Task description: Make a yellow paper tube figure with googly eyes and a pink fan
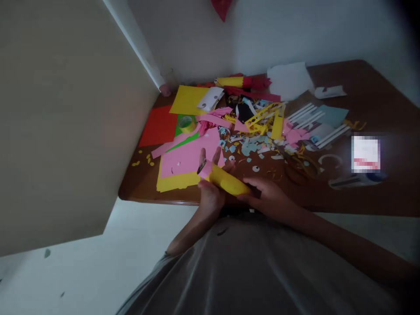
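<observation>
the brown bench [377,87] is littered with paper scraps, pink [190,153] and yellow [188,99] sheets pushed back from the near edge. there both hands hold a rolled yellow paper [229,181]: left hand [210,192] wraps one end, fingers closed, right hand [267,194] pinches the other, keeping it curled

— Where does the single view sit?

— On the person's head, looking forward and steeply down over a grey-shirted chest [262,271] to the near edge of a brown wooden table [377,100].

— How close?

— Near enough that the left hand [210,192] and right hand [267,194] fill the lower centre.

— How is it framed?

— Tilted, with a pale wall panel [59,122] filling the left and the white back wall [278,30] on top. No second view shares it.
</observation>
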### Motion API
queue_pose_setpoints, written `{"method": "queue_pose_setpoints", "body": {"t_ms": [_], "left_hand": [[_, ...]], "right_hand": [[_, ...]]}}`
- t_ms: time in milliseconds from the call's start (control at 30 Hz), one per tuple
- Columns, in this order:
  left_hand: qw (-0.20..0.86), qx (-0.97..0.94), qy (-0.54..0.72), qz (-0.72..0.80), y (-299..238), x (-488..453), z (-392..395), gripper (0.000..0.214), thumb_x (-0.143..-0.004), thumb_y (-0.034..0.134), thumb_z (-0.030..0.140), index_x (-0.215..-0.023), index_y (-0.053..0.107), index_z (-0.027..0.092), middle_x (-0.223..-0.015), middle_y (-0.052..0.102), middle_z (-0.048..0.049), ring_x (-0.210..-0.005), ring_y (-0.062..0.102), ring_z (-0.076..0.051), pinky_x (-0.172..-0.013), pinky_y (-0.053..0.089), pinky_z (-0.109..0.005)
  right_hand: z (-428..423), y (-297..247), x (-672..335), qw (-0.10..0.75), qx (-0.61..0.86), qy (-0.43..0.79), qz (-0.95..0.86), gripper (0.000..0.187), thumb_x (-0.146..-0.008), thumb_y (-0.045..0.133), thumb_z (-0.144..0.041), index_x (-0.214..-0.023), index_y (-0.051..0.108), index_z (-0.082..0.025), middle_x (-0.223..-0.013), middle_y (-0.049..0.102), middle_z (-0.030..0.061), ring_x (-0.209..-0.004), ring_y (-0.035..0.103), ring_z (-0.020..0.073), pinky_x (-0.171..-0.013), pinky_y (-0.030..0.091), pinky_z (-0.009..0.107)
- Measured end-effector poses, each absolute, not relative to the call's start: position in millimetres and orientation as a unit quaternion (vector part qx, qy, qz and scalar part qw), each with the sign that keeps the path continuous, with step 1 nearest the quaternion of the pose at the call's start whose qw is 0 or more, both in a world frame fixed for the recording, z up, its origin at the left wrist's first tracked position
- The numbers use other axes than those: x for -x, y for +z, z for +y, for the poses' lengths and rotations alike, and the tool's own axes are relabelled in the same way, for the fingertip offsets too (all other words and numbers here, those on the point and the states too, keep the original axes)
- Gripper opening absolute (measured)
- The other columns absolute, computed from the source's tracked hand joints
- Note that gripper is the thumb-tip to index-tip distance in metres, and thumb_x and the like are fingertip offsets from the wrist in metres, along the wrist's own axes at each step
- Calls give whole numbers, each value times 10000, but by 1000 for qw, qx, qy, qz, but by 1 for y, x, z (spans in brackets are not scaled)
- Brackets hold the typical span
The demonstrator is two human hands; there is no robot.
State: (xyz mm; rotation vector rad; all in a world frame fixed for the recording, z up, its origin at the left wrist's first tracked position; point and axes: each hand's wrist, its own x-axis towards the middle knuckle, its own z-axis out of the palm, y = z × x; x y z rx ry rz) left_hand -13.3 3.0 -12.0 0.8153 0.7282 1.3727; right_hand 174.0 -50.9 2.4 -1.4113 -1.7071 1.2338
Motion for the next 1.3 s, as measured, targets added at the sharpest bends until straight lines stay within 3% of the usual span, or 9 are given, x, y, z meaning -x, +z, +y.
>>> {"method": "queue_pose_setpoints", "body": {"t_ms": [100,167,267,400,600,700,867,1100,1300], "left_hand": [[667,-377,584,267,-16,19,10,1320,-611,504,1241,-1559,685,342,-1666,661,-188,-1533,646,-473,-1163,630,-599],[667,-402,571,261,-22,33,12,1294,-595,622,1209,-1513,710,302,-1599,702,-208,-1512,662,-487,-1145,639,-612],[651,-485,497,307,-29,60,11,884,-679,1072,708,-1386,770,274,-1354,818,-153,-1278,805,-398,-1051,678,-504],[616,-520,464,368,-28,77,10,605,-706,1102,404,-1217,830,225,-1233,862,-121,-1180,829,-334,-1017,686,-436],[660,-417,520,347,-33,54,15,589,-735,1085,486,-1201,820,243,-1349,826,-130,-1265,793,-296,-1089,653,-408],[712,-369,498,330,-30,51,16,764,-717,1021,767,-1239,812,250,-1433,786,-169,-1388,744,-360,-1092,662,-455],[796,-328,407,307,-15,57,31,1220,-723,453,1212,-1309,822,208,-1371,787,-261,-1436,711,-447,-1022,689,-565],[844,-454,139,247,-16,56,57,817,-728,1005,801,-1288,861,224,-1168,877,-190,-950,863,-326,-762,667,-374],[852,-416,174,265,-19,44,52,612,-862,1014,545,-1334,823,206,-1220,877,-179,-949,879,-297,-827,682,-367]], "right_hand": [[-50,-4,-185,294,534,453,-650,411,-1042,776,-504,-1369,823,-259,-1210,873,79,-1001,792,292,-859,610,395],[-51,-8,-194,288,536,441,-659,432,-1044,780,-504,-1404,822,-268,-1240,877,86,-1017,806,297,-873,632,403],[-51,-7,-207,283,528,420,-682,492,-1040,792,-452,-1497,793,-269,-1389,853,115,-1172,815,319,-1025,651,449],[-44,1,-221,288,516,414,-692,620,-1025,832,-459,-1615,718,-308,-1534,799,120,-1356,776,347,-1210,591,548],[-22,4,-229,371,511,410,-658,725,-986,881,-469,-1666,656,-358,-1599,754,95,-1452,733,353,-1269,570,547],[-10,12,-235,399,494,403,-660,757,-947,911,-441,-1652,658,-331,-1470,804,101,-1364,767,349,-1243,588,531],[8,37,-253,381,439,446,-680,715,-898,959,-442,-1563,729,-311,-1315,831,79,-1271,789,343,-1224,597,514],[28,47,-256,310,456,509,-661,818,-830,1011,-440,-1584,725,-308,-1291,826,49,-1225,790,341,-1001,689,425],[24,40,-244,389,487,506,-596,703,-1034,827,-554,-1675,646,-332,-1610,732,77,-1350,748,327,-1143,659,494]]}}
